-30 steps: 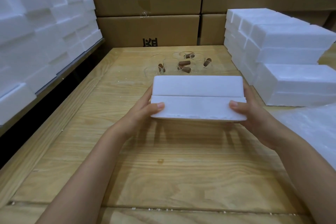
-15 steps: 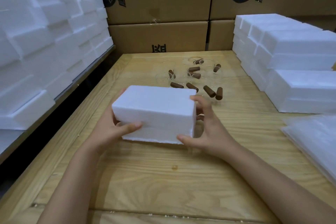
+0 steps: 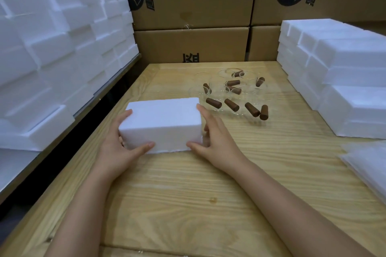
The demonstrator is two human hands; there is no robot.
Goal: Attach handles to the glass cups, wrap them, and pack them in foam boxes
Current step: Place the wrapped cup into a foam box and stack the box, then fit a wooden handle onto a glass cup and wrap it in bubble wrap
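A closed white foam box [image 3: 161, 123] rests on the wooden table [image 3: 188, 194], left of centre. My left hand [image 3: 120, 148] grips its left end, thumb on the near face. My right hand [image 3: 213, 142] holds its right end, fingers along the side and thumb on the near face. Behind the box stand several clear glass cups [image 3: 227, 83] with brown wooden handles [image 3: 231, 104] in and among them; the glass is hard to make out.
Stacks of white foam boxes fill a shelf on the left [image 3: 52, 48] and sit on the table at the right [image 3: 344, 73]. Cardboard cartons [image 3: 192, 16] form the back wall. A pile of clear wrapping sheets [image 3: 369, 171] lies at the right edge.
The foam box has turned from broadside to end-on and moved left and down onto the table. Both hands went with it. The view has shifted left.
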